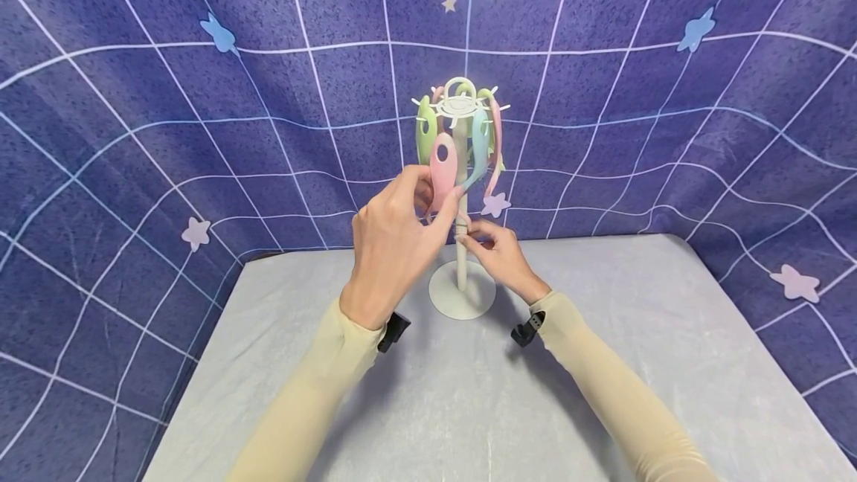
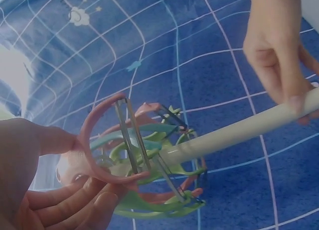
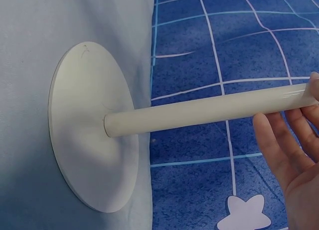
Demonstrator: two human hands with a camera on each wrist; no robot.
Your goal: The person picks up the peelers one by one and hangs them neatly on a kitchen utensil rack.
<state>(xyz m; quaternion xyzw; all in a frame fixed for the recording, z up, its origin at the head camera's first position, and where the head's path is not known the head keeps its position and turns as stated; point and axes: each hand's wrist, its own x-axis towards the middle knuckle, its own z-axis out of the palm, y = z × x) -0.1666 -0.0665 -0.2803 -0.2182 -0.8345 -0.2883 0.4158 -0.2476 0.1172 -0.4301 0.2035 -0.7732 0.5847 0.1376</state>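
A pink Y-shaped peeler point(image 1: 443, 169) is pinched between the thumb and fingers of my left hand point(image 1: 395, 244), its holed handle end upward at the front of a cream rack. In the left wrist view the metal blade point(image 2: 127, 135) of this pink peeler faces the pole. Whether its hole sits on a hook cannot be told. My right hand point(image 1: 498, 251) grips the rack's pole point(image 3: 199, 113) about midway down, with thumb and fingers round it. Green point(image 1: 425, 132), blue point(image 1: 479, 140) and pink peelers hang from the hooks of the rack's top point(image 1: 460, 105).
The rack's round base point(image 1: 455, 307) stands on a pale grey cloth-covered table point(image 1: 462, 407), towards the far edge. Behind and at both sides hangs a blue gridded curtain point(image 1: 321, 140) with stars. A dark camera point(image 1: 529, 329) is strapped to each wrist.
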